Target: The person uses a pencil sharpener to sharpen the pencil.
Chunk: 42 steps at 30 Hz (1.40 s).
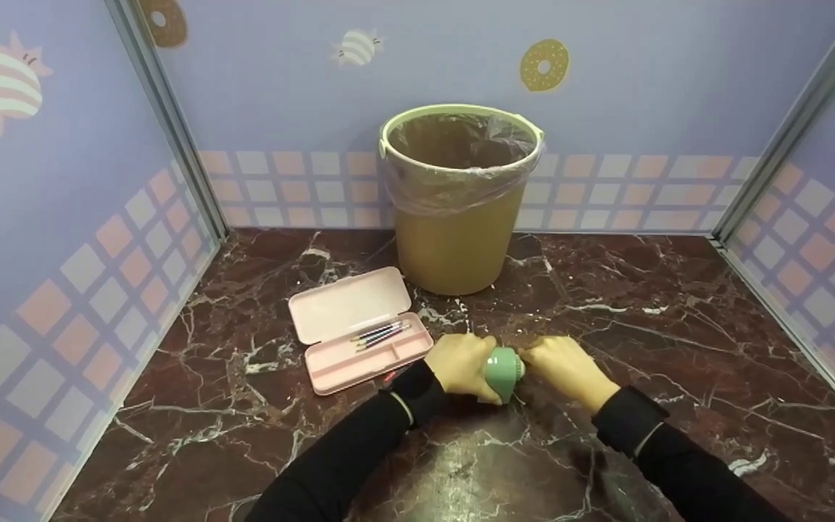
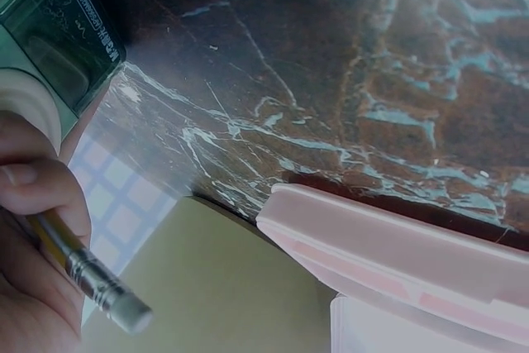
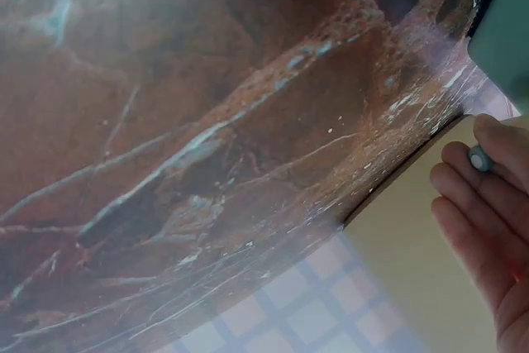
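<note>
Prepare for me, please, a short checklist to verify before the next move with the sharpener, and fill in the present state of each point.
1. Pencil held: ok, the left hand grips it, eraser end outward.
2. Pencil tip well seated in the sharpener: cannot tell, the tip is hidden.
3. Knob held: ok, the right hand pinches it.
4. Room left for shavings: cannot tell, the sharpener's dark window does not show it clearly.
5. Case open for the pencil: ok, lid back, other pencils inside.
6. Bin usable: ok, uncovered and lined.
</note>
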{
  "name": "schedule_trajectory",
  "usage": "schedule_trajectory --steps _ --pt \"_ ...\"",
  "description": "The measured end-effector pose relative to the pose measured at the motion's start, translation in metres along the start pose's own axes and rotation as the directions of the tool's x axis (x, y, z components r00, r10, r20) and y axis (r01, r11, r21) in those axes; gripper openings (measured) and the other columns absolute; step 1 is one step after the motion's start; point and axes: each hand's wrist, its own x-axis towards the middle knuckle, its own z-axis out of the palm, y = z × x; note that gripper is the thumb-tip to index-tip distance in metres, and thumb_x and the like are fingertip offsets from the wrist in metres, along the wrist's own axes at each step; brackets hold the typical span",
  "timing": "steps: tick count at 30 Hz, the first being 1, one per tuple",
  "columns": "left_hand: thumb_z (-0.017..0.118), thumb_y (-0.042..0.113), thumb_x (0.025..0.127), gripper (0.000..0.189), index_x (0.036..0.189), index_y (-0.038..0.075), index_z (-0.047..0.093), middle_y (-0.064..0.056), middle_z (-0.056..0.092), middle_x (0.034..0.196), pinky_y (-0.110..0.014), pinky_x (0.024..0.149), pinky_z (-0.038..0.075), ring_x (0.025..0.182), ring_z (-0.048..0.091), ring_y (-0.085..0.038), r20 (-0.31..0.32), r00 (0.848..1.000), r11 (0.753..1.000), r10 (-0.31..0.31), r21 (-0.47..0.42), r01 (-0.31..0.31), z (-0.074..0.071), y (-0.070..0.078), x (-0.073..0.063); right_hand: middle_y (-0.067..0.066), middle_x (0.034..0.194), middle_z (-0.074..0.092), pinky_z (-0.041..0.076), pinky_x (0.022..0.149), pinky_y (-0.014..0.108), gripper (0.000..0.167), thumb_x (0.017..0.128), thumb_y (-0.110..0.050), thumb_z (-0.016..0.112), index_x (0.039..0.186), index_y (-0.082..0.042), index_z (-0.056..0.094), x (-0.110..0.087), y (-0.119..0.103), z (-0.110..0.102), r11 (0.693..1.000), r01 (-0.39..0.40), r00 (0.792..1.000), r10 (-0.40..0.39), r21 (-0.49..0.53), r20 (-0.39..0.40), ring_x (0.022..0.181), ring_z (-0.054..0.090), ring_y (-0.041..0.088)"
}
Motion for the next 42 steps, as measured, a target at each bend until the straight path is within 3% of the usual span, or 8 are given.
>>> schedule_trajectory --steps 7,20,28,42 --pt "0.089 0.063 0.062 0.068 0.103 0.015 0.063 0.0 0.074 0.091 -0.035 0.069 0.058 0.08 0.072 -0.018 0.006 1.0 1.0 -0.021 -0.003 0.021 0.0 0.001 -0.001 0.004 0.074 0.074 0.056 0.057 0.04 0.011 0.078 -0.008 0.081 0.075 -0.011 0.07 -0.007 -0.006 0.006 1.0 -0.004 1.0 0.004 0.017 -0.013 0.062 0.068 0.023" --pt "0.091 0.061 0.057 0.066 0.098 0.016 0.067 0.001 0.074 0.087 -0.033 0.062 0.055 0.074 0.07 -0.016 -0.049 0.997 0.998 -0.06 -0.013 0.059 0.004 0.003 0.001 -0.001 0.06 0.065 0.05 0.052 0.037 0.023 0.075 -0.008 0.083 0.063 -0.013 0.063 -0.021 -0.016 0.0 0.997 -0.001 1.0 0.0 0.073 0.014 0.052 0.058 0.018" --pt "0.092 0.061 0.057 0.065 0.097 0.016 0.067 0.001 0.074 0.087 -0.032 0.06 0.052 0.073 0.069 -0.017 -0.033 0.996 0.996 -0.088 -0.03 0.087 0.003 0.004 0.001 -0.003 0.066 0.068 0.053 0.055 0.032 0.022 0.076 -0.01 0.083 0.066 -0.013 0.063 -0.029 -0.023 -0.003 0.997 0.042 0.999 -0.042 0.066 0.0 0.056 0.061 0.014" --pt "0.095 0.056 0.055 0.063 0.095 0.015 0.069 0.001 0.074 0.087 -0.035 0.058 0.052 0.073 0.068 -0.017 0.006 0.991 0.991 -0.131 -0.035 0.131 -0.002 0.009 0.001 -0.005 0.063 0.062 0.044 0.048 0.026 0.022 0.074 -0.012 0.084 0.07 -0.016 0.063 -0.035 -0.032 -0.024 0.989 0.133 0.988 -0.128 0.058 -0.083 0.054 0.054 0.009"
